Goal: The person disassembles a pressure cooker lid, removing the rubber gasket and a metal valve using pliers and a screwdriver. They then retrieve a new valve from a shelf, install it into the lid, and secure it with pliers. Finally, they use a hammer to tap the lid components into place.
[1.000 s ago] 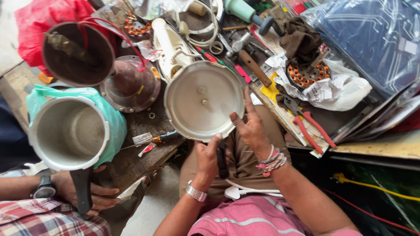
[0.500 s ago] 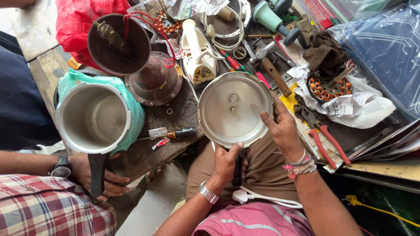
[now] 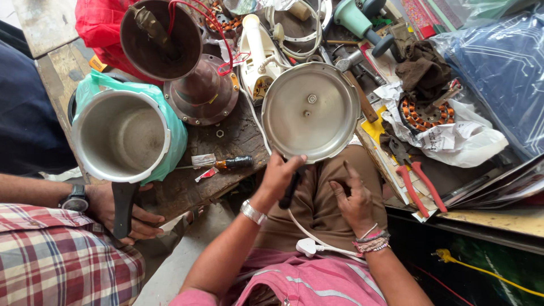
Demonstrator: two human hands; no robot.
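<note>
My left hand (image 3: 279, 174), a silver band on its wrist, grips the black handle (image 3: 290, 191) of a round metal pressure-cooker lid (image 3: 311, 113). The lid is held inner side up, over my lap and the bench edge. My right hand (image 3: 352, 198), with beaded bracelets, rests on my brown-trousered thigh just below the lid, fingers apart and holding nothing. A white plug and cord (image 3: 306, 247) lie across my lap.
At the left, another person's hand (image 3: 122, 212) holds the handle of an open metal cooker pot (image 3: 120, 136) sitting in a green bag. The cluttered bench carries a screwdriver (image 3: 232, 163), red-handled pliers (image 3: 416, 181), a white iron (image 3: 258, 56), a brown metal cone (image 3: 161, 37) and a copper-wound coil (image 3: 425, 113).
My right hand has left the lid's rim and dropped onto my thigh. My left hand keeps the lid's handle. The view has shifted, so everything sits lower and further right.
</note>
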